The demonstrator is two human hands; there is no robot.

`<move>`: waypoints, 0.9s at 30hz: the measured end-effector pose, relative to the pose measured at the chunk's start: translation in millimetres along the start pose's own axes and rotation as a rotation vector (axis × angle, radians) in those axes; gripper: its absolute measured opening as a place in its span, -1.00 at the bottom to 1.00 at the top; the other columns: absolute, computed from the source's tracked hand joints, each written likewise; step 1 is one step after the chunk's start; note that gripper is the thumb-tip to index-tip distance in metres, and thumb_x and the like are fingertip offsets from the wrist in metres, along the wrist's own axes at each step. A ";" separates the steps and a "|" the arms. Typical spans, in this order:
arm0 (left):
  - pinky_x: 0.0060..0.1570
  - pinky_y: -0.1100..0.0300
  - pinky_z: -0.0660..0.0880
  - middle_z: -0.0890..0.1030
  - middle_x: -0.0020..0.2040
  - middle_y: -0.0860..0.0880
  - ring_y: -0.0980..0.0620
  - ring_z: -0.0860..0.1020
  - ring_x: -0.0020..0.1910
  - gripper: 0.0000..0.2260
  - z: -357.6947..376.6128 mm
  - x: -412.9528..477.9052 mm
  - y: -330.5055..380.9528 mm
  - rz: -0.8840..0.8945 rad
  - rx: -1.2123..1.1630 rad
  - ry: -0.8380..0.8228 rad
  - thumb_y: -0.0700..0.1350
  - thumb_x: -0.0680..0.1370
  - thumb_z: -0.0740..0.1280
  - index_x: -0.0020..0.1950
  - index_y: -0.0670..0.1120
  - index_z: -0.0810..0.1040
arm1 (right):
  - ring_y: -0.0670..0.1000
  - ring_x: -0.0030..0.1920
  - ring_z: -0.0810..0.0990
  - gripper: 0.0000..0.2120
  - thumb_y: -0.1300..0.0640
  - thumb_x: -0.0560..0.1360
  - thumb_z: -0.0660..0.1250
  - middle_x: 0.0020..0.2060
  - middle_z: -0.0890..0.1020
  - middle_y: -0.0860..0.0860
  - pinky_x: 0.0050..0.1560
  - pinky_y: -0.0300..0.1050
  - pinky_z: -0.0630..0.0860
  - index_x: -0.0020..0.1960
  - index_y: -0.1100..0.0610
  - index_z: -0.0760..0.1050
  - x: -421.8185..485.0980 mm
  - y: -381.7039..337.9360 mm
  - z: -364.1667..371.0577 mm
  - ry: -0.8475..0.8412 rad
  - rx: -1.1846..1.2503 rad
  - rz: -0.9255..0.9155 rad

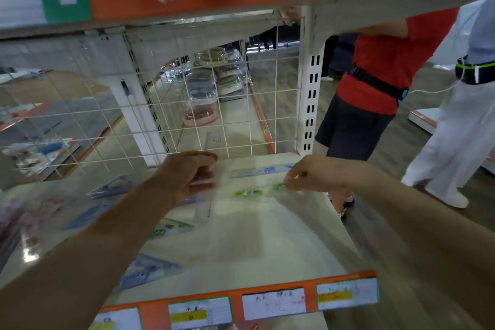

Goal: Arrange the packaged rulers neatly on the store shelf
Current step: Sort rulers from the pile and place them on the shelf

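Nearest, along the shelf's point(267, 246) orange front edge, sit four price labels point(273, 303). Behind them, under the left forearm, lie loose packaged rulers: a blue one point(150, 273), a green one point(171, 228), another blue one point(85, 215), all askew. Further in, the left hand point(187, 177) is curled on a clear-packed ruler point(207, 163) that stands nearly on end, fingers point(206, 175) closed round it as far as the blur shows. Just right of it, the right hand point(313, 175) pinches the end of a green ruler point(259, 190), fingers together on the wrapper. Beyond those fingers lies a blue-printed ruler point(262, 171) near the wire mesh back point(187, 115). That makes six I can count. Judging by this, the step is laying the green one parallel beside the blue; next, square the ends.
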State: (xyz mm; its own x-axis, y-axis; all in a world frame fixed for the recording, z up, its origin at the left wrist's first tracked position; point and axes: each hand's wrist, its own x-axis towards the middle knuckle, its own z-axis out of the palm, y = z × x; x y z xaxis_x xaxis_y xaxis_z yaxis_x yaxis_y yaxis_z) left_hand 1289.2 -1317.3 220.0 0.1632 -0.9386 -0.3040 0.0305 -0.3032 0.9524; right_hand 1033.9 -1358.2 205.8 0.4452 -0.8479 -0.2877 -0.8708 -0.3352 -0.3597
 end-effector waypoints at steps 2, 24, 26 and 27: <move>-0.20 0.09 0.56 0.51 -0.29 -0.08 -0.02 0.51 -0.28 -0.91 5.3 -2.1 0.8 0.010 0.029 -0.007 -0.29 0.51 0.32 -0.13 -0.16 0.61 | -0.05 -0.08 0.49 -0.77 -0.02 0.55 0.23 -0.11 0.54 -0.07 -0.07 -0.23 0.40 0.05 0.05 0.60 6.2 0.7 8.7 0.043 -0.022 0.007; -0.22 0.16 0.50 0.63 -0.20 -0.06 0.03 0.53 -0.27 -0.87 40.8 0.0 -4.4 -0.051 -0.100 -0.158 -0.31 0.53 0.28 -0.10 -0.13 0.58 | 0.10 0.00 0.58 -0.73 0.11 0.60 0.14 -0.06 0.62 0.11 0.05 0.06 0.52 0.01 0.18 0.59 9.9 0.5 11.0 0.319 0.127 -0.095; -0.25 0.18 0.53 0.63 -0.22 -0.06 0.03 0.53 -0.29 -0.86 45.6 -0.9 -5.2 -0.055 -0.134 -0.184 -0.33 0.54 0.26 -0.09 -0.13 0.57 | -0.02 -0.05 0.62 -0.74 0.06 0.60 0.18 -0.07 0.66 0.04 0.04 -0.08 0.52 0.06 0.14 0.60 1.3 -10.1 3.3 0.308 0.457 -0.113; -0.28 0.20 0.56 0.63 -0.22 -0.07 0.02 0.53 -0.29 -0.86 48.3 -1.3 -5.4 -0.054 -0.151 -0.193 -0.34 0.54 0.26 -0.09 -0.14 0.56 | -0.09 -0.11 0.63 -0.78 0.07 0.59 0.21 -0.10 0.68 -0.01 -0.02 -0.17 0.53 0.06 0.09 0.60 -1.8 -14.9 0.8 0.269 0.582 -0.135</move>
State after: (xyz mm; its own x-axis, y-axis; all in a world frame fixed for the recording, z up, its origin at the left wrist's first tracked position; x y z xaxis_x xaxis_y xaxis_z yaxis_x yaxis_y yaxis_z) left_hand 1241.2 -1322.4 214.2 -0.0339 -0.9400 -0.3395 0.1832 -0.3398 0.9225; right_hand 1046.2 -1351.3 211.0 0.4093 -0.9124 -0.0010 -0.5221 -0.2333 -0.8203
